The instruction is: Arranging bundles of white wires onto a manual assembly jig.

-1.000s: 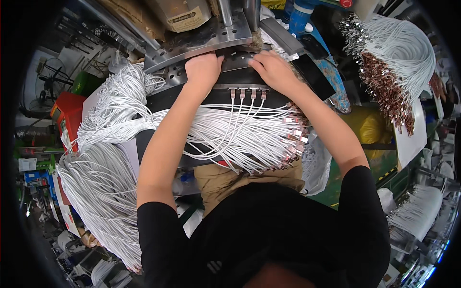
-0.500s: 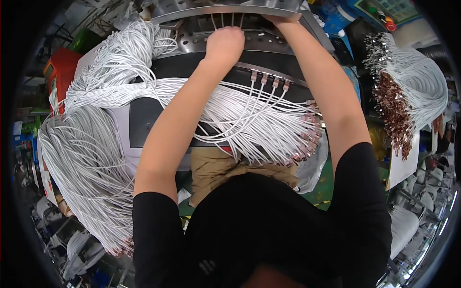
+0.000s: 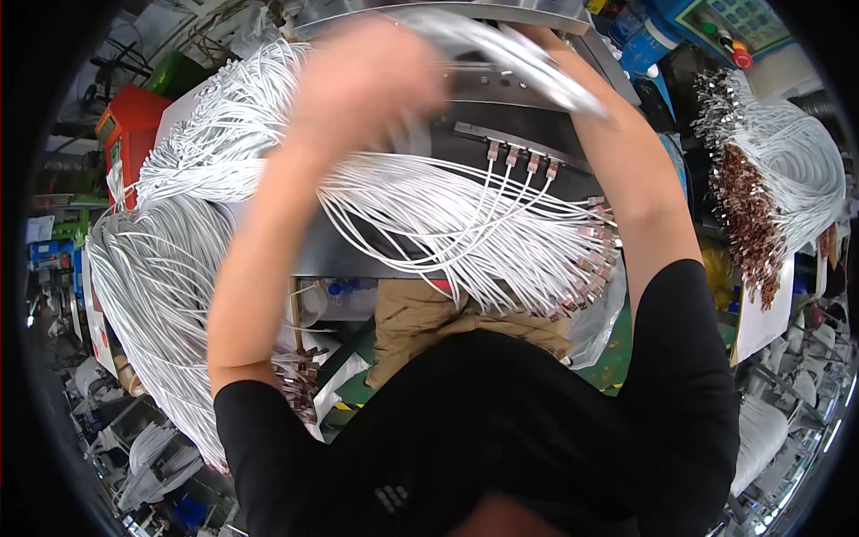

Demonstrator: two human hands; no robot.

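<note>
My left hand (image 3: pixel 376 85) is smeared by motion above the far left of the work surface. A blurred bundle of white cables (image 3: pixel 528 58) trails from it to the right, passing over my right forearm; the grip itself is not sharp. My right hand (image 3: pixel 537 38) reaches to the metal housing (image 3: pixel 573 22) at the far edge, its fingers hidden. Below, a slim metal bar (image 3: pixel 474 132) holds several cable plugs (image 3: pixel 533 163) in a row. Their white leads curve into a large cable bundle (image 3: pixel 429 210) lying across the dark surface, with plug ends fanned out at the right.
More white cables (image 3: pixel 233 116) are heaped at the far left, and a thick bundle (image 3: pixel 161 304) hangs off the left side. A red box (image 3: pixel 134 125) stands behind it. At the right, a coiled bundle with coppery ends (image 3: pixel 756 206) lies near a control panel (image 3: pixel 734 27).
My left hand has pulled back from the metal housing, up and to the left, with white cables swinging after it. My right hand stays at the housing. The view has shifted slightly.
</note>
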